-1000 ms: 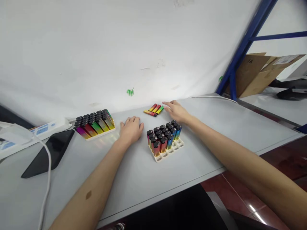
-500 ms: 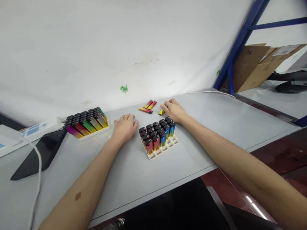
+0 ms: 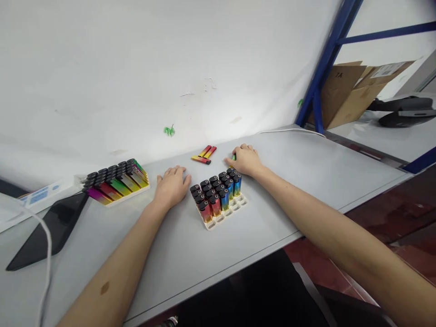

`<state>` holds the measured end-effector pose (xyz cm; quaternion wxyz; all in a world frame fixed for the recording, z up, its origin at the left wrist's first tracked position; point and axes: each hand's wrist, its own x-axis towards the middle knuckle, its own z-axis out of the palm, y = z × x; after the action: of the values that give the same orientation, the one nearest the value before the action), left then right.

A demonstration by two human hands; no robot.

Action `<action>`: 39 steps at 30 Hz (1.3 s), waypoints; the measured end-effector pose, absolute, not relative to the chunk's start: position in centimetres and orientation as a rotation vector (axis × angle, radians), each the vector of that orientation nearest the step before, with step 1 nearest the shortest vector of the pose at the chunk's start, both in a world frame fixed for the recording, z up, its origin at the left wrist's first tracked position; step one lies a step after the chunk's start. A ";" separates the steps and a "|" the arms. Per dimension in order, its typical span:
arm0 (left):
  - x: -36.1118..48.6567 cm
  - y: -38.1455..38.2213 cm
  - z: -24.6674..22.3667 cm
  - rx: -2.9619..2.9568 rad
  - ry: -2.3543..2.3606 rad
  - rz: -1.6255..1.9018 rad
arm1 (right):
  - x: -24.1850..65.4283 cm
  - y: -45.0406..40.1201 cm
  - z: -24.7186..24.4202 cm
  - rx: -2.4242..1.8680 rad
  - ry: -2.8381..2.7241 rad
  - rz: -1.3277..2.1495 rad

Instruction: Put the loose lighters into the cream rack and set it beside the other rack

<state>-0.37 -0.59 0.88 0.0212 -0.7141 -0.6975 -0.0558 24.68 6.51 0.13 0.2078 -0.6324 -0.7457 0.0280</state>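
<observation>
- Against a white wall (image 3: 136, 68): grey table (image 3: 275, 200).
- Upright in a pale tray (image 3: 225, 216) on it: black-topped lighters (image 3: 215, 200), red or blue.
- Left hand (image 3: 172, 185) loosely spread; right hand (image 3: 247, 160) pinching a green-yellow lighter (image 3: 234, 157).

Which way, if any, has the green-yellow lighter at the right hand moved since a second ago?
Yes: the green-yellow lighter has gone right relative to the green wall mark; the right hand partly hides it.
</observation>
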 end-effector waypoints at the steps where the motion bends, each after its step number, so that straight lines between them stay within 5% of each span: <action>1: -0.4 -0.6 0.8 -2.212 -2.161 -0.175 | 24.7 6.6 0.1 -1.746 -2.080 0.092; 10: -0.3 -0.7 0.9 -2.218 -2.152 -0.183 | 24.2 6.4 -0.1 -1.340 -2.124 0.242; 39: -0.4 -0.6 0.8 -2.218 -2.149 -0.179 | 23.9 6.0 0.3 -1.209 -1.837 0.364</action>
<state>-0.41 -0.59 0.82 0.0241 -0.7167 -0.6946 -0.0577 23.86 5.96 0.27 0.4406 -0.4869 -0.7398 0.1464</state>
